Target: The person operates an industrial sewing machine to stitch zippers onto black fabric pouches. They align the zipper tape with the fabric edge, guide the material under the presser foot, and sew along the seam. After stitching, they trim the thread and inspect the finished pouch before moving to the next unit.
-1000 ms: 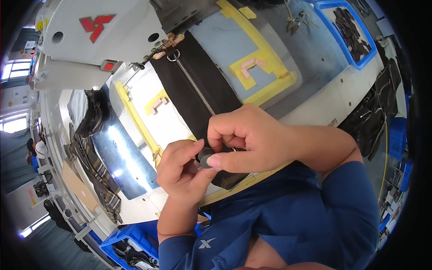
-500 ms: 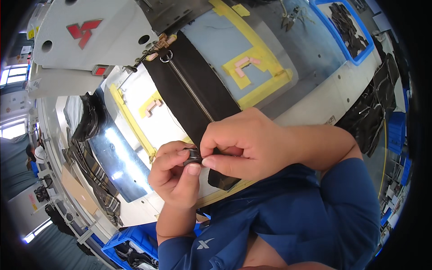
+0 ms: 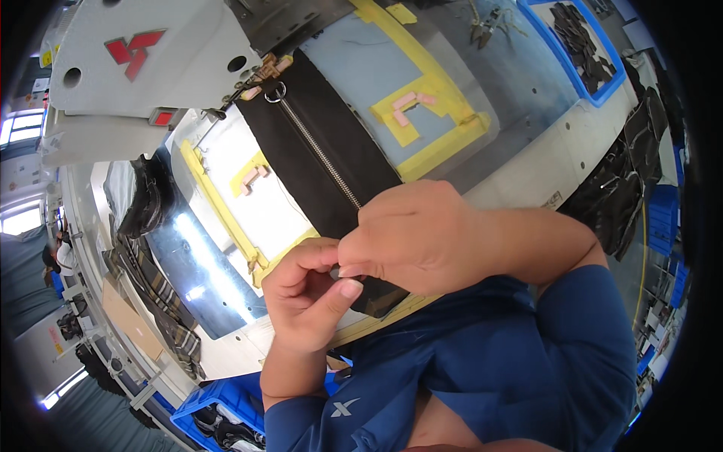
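Observation:
My left hand [image 3: 307, 297] and my right hand [image 3: 418, 237] meet fingertip to fingertip in front of me, above the near end of a black fabric strip. The left thumb and index finger are closed on a small dark round piece, which the fingers now hide almost wholly. My right hand is curled in a pinch against it; whatever lies between its fingertips cannot be seen. Beneath them the black fabric strip [image 3: 263, 120] runs away from me. Along its middle lies a silver metal zipper [image 3: 322, 157] with a ring pull [image 3: 276, 93] at the far end.
A white sewing machine head [image 3: 162, 64] overhangs the far left. Yellow-taped clear sheets [image 3: 444, 162] with pink blocks flank the strip. Thread snips [image 3: 486, 30] lie at the back. A blue tray [image 3: 602, 96] holds dark pieces. Dark cloth [image 3: 621, 173] drapes over the right edge; plaid cloth [image 3: 162, 301] lies left.
My left hand has shifted slightly right and my right fingers have closed over the small dark round piece, which showed between them before. The fabric strip has stayed in place.

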The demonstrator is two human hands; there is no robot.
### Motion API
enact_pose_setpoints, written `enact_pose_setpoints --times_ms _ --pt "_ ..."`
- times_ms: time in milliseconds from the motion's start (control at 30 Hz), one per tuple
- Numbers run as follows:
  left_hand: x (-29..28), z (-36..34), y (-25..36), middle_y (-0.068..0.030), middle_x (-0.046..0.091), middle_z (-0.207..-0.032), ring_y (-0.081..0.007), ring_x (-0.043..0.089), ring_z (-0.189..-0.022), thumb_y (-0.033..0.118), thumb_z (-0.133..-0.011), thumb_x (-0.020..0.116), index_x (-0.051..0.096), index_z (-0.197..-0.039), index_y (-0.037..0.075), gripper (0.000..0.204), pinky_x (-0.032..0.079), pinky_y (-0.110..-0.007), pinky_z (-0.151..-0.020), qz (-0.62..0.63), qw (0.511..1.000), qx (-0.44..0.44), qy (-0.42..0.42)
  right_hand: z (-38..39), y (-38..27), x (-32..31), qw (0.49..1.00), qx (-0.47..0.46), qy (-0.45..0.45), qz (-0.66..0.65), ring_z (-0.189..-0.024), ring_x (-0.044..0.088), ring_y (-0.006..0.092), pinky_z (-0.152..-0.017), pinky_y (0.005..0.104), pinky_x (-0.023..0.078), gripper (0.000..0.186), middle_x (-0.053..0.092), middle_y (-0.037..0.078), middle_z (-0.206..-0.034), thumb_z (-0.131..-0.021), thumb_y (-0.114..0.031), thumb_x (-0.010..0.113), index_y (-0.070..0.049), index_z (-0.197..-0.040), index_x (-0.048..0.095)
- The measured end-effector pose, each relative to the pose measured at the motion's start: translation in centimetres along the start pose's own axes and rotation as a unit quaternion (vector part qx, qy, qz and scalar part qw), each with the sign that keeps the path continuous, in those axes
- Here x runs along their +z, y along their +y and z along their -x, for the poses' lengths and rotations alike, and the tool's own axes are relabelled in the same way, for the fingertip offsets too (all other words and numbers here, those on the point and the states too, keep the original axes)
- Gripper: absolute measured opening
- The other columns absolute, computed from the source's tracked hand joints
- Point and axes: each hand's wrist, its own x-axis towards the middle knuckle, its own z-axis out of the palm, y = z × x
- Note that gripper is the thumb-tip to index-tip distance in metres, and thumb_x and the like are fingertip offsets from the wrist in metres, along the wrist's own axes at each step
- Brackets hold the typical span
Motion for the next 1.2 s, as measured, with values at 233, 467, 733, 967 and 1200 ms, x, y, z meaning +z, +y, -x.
enact_pose_setpoints --times_ms 233,467,733,967,1200 --pt "-0.4 0.3 -0.6 -0.0137 0.071 -0.113 -0.0180 0.068 -0.101 -0.006 -0.086 0.079 0.067 -0.122 -0.007 0.038 0.053 -0.033 -0.092 -0.036 0.999 -0.007 -0.001 0.6 -0.1 0.4 0.999 0.049 0.008 0.019 -0.067 0.065 0.0275 -0.056 0.0383 0.049 0.007 0.064 0.005 -0.077 -0.091 -0.008 0.076 -0.010 -0.093 0.069" --pt "-1.1 -0.4 0.1 -0.0105 0.062 -0.100 -0.0206 0.067 -0.082 0.007 -0.089 0.080 0.068 -0.129 -0.008 0.044 0.055 -0.030 -0.075 -0.026 0.998 0.038 0.032 0.2 -0.1 -0.5 0.993 0.114 0.012 0.008 -0.068 0.065 0.0288 -0.059 0.0396 0.048 0.008 0.064 0.006 -0.076 -0.093 -0.012 0.075 -0.009 -0.091 0.068" --pt "-1.1 -0.9 1.0 -0.0082 0.063 -0.099 -0.0120 0.062 -0.079 0.007 -0.096 0.072 0.065 -0.107 -0.003 0.016 0.049 -0.023 -0.066 -0.042 0.997 -0.065 -0.005 -0.8 -0.7 -3.5 0.979 0.149 -0.129 0.042 -0.067 0.064 0.0297 -0.059 0.0418 0.047 0.012 0.066 0.006 -0.076 -0.093 -0.020 0.076 -0.010 -0.089 0.070" --pt "-1.3 -0.5 1.0 0.0011 0.063 -0.076 -0.0065 0.054 -0.067 0.004 -0.099 0.069 0.065 -0.097 0.003 0.005 0.042 -0.023 -0.061 -0.205 0.967 -0.079 0.131 -2.5 1.6 -13.2 0.898 0.318 -0.042 0.300 -0.096 0.072 0.0346 -0.085 0.0428 0.056 0.022 0.075 0.015 -0.101 -0.091 -0.020 0.073 -0.007 -0.109 0.078" --pt "-1.0 -1.0 -0.2 -0.0044 0.065 -0.071 -0.0119 0.059 -0.061 0.005 -0.096 0.073 0.067 -0.091 0.002 0.008 0.047 -0.028 -0.060 -0.400 0.902 0.021 0.164 0.8 9.0 -21.7 0.855 0.296 0.010 0.426 -0.113 0.065 0.0348 -0.098 0.0419 0.051 0.036 0.072 0.013 -0.118 -0.087 0.002 0.072 -0.005 -0.122 0.072"
